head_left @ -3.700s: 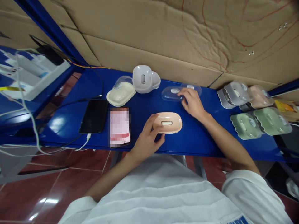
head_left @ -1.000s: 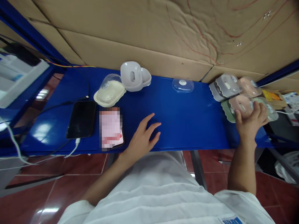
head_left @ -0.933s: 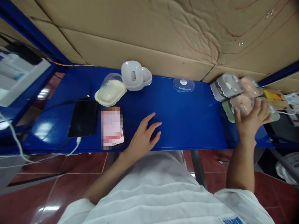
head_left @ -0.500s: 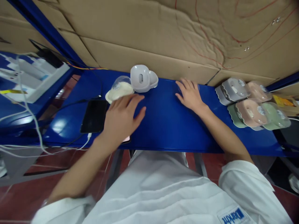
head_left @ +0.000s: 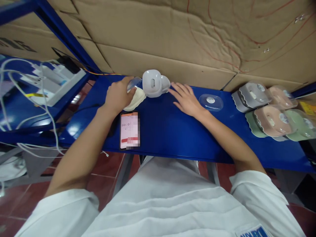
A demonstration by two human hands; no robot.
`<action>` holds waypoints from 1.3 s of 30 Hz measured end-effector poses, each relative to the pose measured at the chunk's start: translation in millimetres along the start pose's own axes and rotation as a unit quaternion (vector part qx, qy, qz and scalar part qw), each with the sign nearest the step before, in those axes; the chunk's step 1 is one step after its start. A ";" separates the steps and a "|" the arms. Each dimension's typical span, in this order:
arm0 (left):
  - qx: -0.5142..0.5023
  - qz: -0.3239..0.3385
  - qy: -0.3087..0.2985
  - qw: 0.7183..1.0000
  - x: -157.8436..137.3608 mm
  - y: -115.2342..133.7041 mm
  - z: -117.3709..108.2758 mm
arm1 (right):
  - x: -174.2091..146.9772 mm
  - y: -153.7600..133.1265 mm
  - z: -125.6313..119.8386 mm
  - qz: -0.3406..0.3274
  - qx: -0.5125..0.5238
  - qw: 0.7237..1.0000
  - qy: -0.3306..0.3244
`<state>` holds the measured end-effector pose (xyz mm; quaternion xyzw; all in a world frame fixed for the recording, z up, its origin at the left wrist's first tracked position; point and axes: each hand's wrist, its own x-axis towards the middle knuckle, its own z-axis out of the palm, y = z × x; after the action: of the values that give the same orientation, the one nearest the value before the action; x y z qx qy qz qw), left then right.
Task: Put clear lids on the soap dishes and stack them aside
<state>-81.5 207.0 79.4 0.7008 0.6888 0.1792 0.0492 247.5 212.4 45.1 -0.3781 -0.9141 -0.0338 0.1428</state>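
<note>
My left hand (head_left: 118,95) is closed around the edge of a clear plastic lid (head_left: 134,83), at the left of the blue table. Partly under that hand, a cream scalloped plastic piece (head_left: 136,100) lies flat. Right beside them stands a light grey rounded plastic piece (head_left: 150,82) with a slot in it, and a smaller grey cup-like piece (head_left: 165,83) sits against its right side. My right hand (head_left: 186,98) is open, palm down, its fingertips close to the smaller grey piece. A second clear lid (head_left: 211,102) with a round label lies to the right of this hand.
A phone (head_left: 129,130) with a lit screen lies near the front edge. Grey, pink and green lidded boxes (head_left: 271,120) are grouped at the right. White cables and a power strip (head_left: 66,84) occupy the left. A cardboard wall (head_left: 158,39) closes off the back.
My left hand has moved back from above the phone and taken hold of the clear lid. My right hand has moved left, off the other clear lid, towards the grey pieces.
</note>
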 end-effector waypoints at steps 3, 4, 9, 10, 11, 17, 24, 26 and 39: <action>-0.049 0.045 0.070 0.995 -1.5 -0.2 -4.9 | 63.5 -14.7 19.1 -0.065 0.010 0.998 0.001; -0.063 0.067 0.092 0.992 -7.4 2.9 -6.7 | 77.8 -16.8 23.3 -0.075 0.005 0.997 -0.008; -0.080 0.224 0.102 0.966 -87.0 40.4 -2.3 | 61.6 -12.6 16.9 -0.074 -0.002 0.997 0.002; -0.075 0.262 0.092 0.958 -108.1 49.7 3.1 | 43.4 -10.9 11.8 -0.065 -0.001 0.998 0.017; -0.068 0.297 0.079 0.949 -128.0 58.8 10.1 | 23.3 -9.3 6.5 -0.054 -0.001 0.998 0.030; -0.035 0.376 0.014 0.926 -180.0 97.4 57.8 | -69.6 -4.4 -14.9 0.020 0.031 0.999 0.022; -0.052 0.258 0.021 0.965 -127.6 69.4 17.8 | -95.7 -45.1 -22.7 0.039 0.051 0.998 -0.008; 0.007 0.164 0.036 0.986 -99.2 44.6 2.4 | -99.1 -56.8 -20.7 -0.009 0.068 0.997 -0.031; 0.132 0.137 -0.147 0.971 -62.4 50.8 8.0 | -110.0 -48.9 -22.7 0.131 0.142 0.979 0.064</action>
<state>-30.0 144.7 76.6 0.8075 0.5888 -0.0134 0.0318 292.7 98.7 37.5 -0.4675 -0.8410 0.0911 0.2567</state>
